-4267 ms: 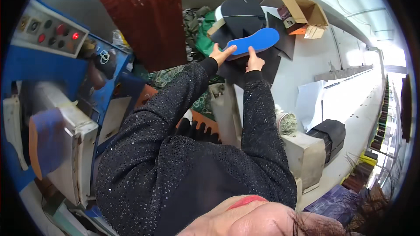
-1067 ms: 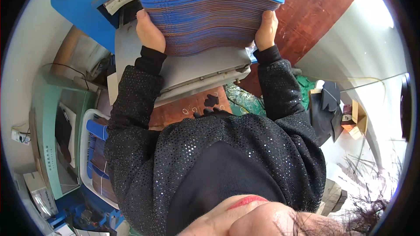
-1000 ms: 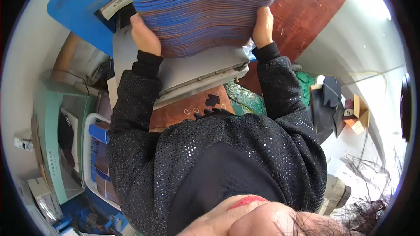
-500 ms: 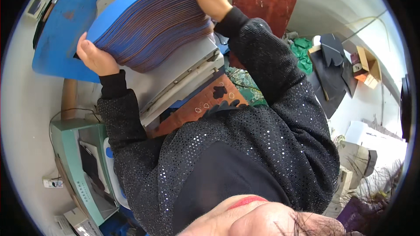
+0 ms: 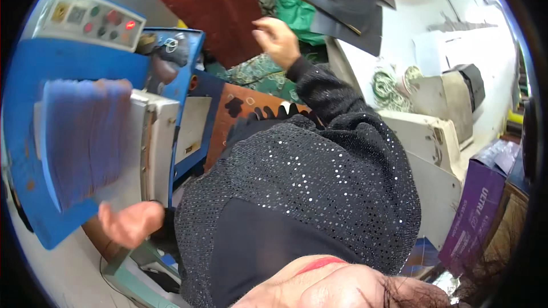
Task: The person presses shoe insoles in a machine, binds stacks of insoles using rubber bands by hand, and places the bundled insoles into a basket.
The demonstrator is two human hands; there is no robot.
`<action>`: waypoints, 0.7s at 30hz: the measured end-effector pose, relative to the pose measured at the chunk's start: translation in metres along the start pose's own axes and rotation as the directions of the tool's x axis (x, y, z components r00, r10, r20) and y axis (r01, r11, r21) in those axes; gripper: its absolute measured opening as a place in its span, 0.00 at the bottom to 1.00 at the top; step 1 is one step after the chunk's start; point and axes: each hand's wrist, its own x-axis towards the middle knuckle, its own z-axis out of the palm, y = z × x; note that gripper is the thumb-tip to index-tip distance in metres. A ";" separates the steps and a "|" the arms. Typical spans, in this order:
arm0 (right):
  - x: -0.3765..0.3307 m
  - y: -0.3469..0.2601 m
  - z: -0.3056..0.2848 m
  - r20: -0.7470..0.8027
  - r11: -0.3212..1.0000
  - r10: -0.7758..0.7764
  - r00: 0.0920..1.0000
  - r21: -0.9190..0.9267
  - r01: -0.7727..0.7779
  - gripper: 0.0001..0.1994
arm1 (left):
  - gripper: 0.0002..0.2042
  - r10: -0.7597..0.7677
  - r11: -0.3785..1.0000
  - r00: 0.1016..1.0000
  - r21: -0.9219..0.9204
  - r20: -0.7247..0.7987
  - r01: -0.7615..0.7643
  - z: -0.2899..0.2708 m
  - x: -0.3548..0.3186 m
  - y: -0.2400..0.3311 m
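Left grip [image 5: 131,225] blurred, blue insole stack [image 5: 85,142] smeared, red-brown board [image 5: 211,14] cut off by top edge

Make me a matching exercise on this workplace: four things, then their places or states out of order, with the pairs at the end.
1. Stack of insoles
2. Left hand
3. Right hand
4. Purple box

A. Beside the green bag in the picture
B. At the picture's lower right
C. Layered, mostly blue
D. Near the stack's lower end in the picture

Pairs: 1-C, 2-D, 3-A, 4-B
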 end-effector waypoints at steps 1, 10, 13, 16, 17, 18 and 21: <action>-0.032 0.037 -0.035 -0.114 0.974 0.205 0.972 -0.070 -0.214 0.12 | 0.28 -0.031 0.990 0.997 -0.137 0.073 0.041 0.023 -0.006 0.020; -0.119 0.156 -0.300 -0.737 0.183 0.422 0.528 -0.502 -0.846 0.08 | 0.13 -0.417 0.483 0.538 -0.322 0.733 0.814 0.144 -0.018 0.149; -0.101 0.163 -0.315 -0.649 0.014 0.609 0.455 -0.566 -0.825 0.11 | 0.11 -0.300 0.524 0.541 -0.338 0.786 0.782 0.170 -0.017 0.172; -0.097 0.173 -0.312 -0.677 -0.073 0.639 0.365 -0.526 -0.848 0.14 | 0.10 -0.283 0.512 0.518 -0.329 0.808 0.793 0.181 -0.014 0.197; -0.098 0.174 -0.311 -0.704 -0.075 0.635 0.317 -0.464 -0.882 0.15 | 0.07 -0.299 0.514 0.514 -0.318 0.804 0.797 0.183 -0.013 0.205; -0.097 0.174 -0.308 -0.719 -0.084 0.647 0.255 -0.400 -0.913 0.15 | 0.07 -0.301 0.509 0.501 -0.308 0.811 0.804 0.183 -0.014 0.210; -0.091 0.159 -0.299 -0.655 -0.101 0.651 0.384 -0.576 -0.811 0.15 | 0.06 -0.325 0.470 0.460 -0.280 0.826 0.837 0.181 -0.019 0.207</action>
